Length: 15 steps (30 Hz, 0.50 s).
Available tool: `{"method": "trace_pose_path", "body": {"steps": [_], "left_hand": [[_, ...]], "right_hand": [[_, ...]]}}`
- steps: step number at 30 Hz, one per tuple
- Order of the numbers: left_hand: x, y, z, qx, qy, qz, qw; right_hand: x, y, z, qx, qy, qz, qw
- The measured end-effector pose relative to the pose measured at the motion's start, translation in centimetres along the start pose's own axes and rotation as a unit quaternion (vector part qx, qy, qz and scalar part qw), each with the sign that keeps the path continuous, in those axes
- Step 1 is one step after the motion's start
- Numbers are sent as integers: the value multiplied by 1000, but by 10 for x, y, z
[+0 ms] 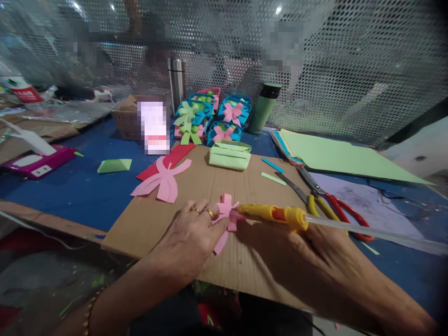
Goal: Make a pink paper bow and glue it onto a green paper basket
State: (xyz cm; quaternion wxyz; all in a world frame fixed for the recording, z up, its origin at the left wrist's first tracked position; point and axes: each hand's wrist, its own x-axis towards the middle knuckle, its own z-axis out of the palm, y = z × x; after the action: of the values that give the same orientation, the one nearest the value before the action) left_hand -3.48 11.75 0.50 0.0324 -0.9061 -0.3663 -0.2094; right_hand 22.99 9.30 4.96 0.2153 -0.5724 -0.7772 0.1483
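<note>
My left hand (pixel 194 233), with two rings on it, is closed on the edge of a small pink paper flower (pixel 227 201) and holds it on the cardboard sheet (pixel 140 228). Gripped in my right hand (pixel 318 247) is a yellow hot glue gun (pixel 271 214), a long clear glue stick (pixel 353 228) running out of its back. The gun's nozzle is at the flower's middle; I cannot tell whether it touches. Beyond my hands lie a folded light green paper piece (pixel 229 156) and a larger pink paper cutout (pixel 164 179) overlapping a red paper strip (pixel 182 150).
Scissors (pixel 320 189) with red and yellow handles lie to the right, near thin paper strips (pixel 273 178). Green sheets (pixel 339 151) are stacked behind. Several flowered paper pieces (pixel 224 133), a green tumbler (pixel 265 109) and a steel flask (pixel 177 81) stand against the perforated metal panel (pixel 224 51).
</note>
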Motion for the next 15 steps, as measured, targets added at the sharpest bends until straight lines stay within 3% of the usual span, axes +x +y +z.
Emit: {"method": "trace_pose_path", "body": {"steps": [7, 13, 15], "left_hand": [[1, -1, 0, -2, -2, 0, 1000], [0, 1, 1, -6, -14, -4, 1000], [-2, 1, 0, -2, -9, -2, 1000]], "right_hand": [[3, 0, 1, -8, -53, -7, 999], [-6, 12, -8, -29, 70, -89, 993], [-17, 23, -17, -51, 112, -86, 989]]}}
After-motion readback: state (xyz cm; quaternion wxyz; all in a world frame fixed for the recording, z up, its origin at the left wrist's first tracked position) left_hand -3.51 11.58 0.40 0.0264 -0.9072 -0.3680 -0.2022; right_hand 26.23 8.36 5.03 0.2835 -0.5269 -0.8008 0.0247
